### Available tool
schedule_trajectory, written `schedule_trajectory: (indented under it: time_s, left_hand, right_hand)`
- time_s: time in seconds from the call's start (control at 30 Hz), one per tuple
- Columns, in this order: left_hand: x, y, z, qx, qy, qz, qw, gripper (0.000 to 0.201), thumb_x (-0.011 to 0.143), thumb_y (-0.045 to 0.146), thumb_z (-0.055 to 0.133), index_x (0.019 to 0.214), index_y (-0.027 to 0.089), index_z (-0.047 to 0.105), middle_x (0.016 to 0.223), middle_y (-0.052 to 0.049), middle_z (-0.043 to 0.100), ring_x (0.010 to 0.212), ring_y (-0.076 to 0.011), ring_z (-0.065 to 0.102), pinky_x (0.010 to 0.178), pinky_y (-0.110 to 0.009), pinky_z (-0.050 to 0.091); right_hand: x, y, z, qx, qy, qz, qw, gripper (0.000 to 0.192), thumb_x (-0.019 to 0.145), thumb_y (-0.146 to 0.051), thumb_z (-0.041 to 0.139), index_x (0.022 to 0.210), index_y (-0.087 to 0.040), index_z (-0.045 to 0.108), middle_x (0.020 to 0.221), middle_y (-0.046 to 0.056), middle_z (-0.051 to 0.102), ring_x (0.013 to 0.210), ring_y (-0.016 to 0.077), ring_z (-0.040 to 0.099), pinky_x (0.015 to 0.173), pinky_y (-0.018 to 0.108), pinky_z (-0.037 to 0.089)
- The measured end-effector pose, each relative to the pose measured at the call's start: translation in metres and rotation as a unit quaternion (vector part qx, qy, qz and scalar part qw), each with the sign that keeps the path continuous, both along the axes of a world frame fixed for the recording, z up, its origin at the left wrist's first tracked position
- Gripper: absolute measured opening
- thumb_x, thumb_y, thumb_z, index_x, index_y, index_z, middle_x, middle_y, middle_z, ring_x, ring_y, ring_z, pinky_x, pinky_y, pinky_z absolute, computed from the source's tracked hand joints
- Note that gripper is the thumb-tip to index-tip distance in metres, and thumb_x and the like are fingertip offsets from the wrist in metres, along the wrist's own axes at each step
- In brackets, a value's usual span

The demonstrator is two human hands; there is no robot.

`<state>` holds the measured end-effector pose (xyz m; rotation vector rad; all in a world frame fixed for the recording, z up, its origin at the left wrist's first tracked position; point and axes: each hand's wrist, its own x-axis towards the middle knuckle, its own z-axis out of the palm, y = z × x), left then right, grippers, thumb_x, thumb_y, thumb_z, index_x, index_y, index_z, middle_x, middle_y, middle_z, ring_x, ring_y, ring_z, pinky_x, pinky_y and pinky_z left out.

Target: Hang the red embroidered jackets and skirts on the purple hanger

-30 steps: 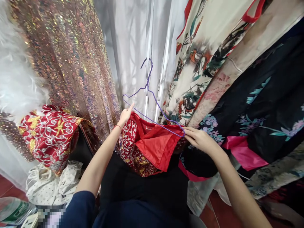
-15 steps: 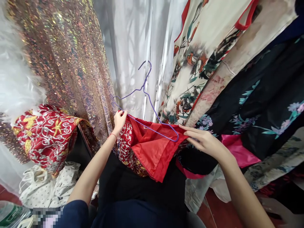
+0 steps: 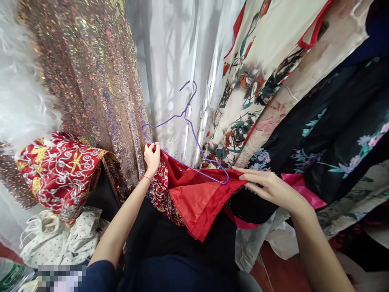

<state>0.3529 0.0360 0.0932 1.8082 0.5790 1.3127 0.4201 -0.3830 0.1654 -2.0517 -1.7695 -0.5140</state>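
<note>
Left hand (image 3: 152, 157): fingers closed on red embroidered garment (image 3: 196, 198), at purple wire hanger's (image 3: 184, 114) left end
Right hand (image 3: 263, 184): straight fingers, nearly closed, pinching garment beyond hanger's right end

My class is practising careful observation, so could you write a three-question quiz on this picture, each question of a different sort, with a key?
1. Multiple choice: What colour is the hanger?
A) Green
B) Purple
C) Orange

2. True or false: In the picture, the sequined fabric hangs to the left of the hanger's hook.

3. Short answer: Which cloth item do the left hand and the right hand both hold?

Key:
1. B, purple.
2. True.
3. The red garment; the two hands grip it at opposite sides.
</note>
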Motion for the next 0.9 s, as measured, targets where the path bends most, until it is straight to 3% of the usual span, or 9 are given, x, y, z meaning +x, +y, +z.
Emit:
schedule_trajectory:
  time_s: [0.17,0.33,0.5,0.77,0.9]
  left_hand:
    - [-0.003,-0.002,-0.002,0.033,-0.005,0.055,0.998,0.031,0.094,0.042,0.05,0.092,0.022,0.074,0.089,-0.007,0.058,0.092,-0.024,0.056,0.099,-0.038,0.044]
    - [-0.004,-0.003,-0.003,0.031,-0.012,0.072,0.997,0.029,0.094,0.043,0.052,0.092,0.024,0.074,0.093,-0.007,0.057,0.092,-0.0248,0.056,0.099,-0.038,0.044]
    - [-0.007,-0.007,-0.004,0.034,-0.005,0.074,0.997,0.029,0.095,0.041,0.052,0.093,0.022,0.074,0.093,-0.007,0.056,0.091,-0.0247,0.056,0.097,-0.038,0.044]
    - [-0.018,-0.028,-0.015,0.049,-0.046,0.083,0.994,0.022,0.095,0.035,0.055,0.098,0.021,0.071,0.108,-0.01,0.058,0.102,-0.0241,0.06,0.101,-0.035,0.043]
    - [-0.024,-0.036,-0.017,0.056,-0.062,0.092,0.992,0.02,0.096,0.033,0.054,0.1,0.021,0.069,0.11,-0.01,0.059,0.107,-0.024,0.06,0.104,-0.034,0.043]
  right_hand:
    - [0.001,0.001,0.004,-0.013,0.02,0.029,0.999,0.028,0.101,-0.029,0.047,0.102,-0.023,0.074,0.106,0.007,0.079,0.098,0.0252,0.076,0.083,0.033,0.062]
    - [-0.004,0.003,0.005,-0.036,0.043,0.04,0.998,0.027,0.101,-0.031,0.048,0.1,-0.024,0.074,0.1,0.006,0.079,0.094,0.0229,0.076,0.079,0.029,0.06]
    - [0.006,0.009,0.004,-0.011,0.019,-0.017,1.0,0.031,0.102,-0.033,0.044,0.097,-0.023,0.072,0.098,0.006,0.078,0.087,0.0221,0.076,0.073,0.028,0.057]
    - [0.036,0.054,0.011,0.066,0.013,-0.122,0.99,0.031,0.099,-0.04,0.046,0.094,-0.024,0.072,0.079,0.003,0.075,0.066,0.02,0.069,0.062,0.027,0.047]
    - [0.036,0.084,0.016,0.132,0.067,-0.122,0.981,0.032,0.099,-0.043,0.046,0.091,-0.023,0.07,0.075,0.002,0.071,0.062,0.018,0.064,0.062,0.027,0.045]
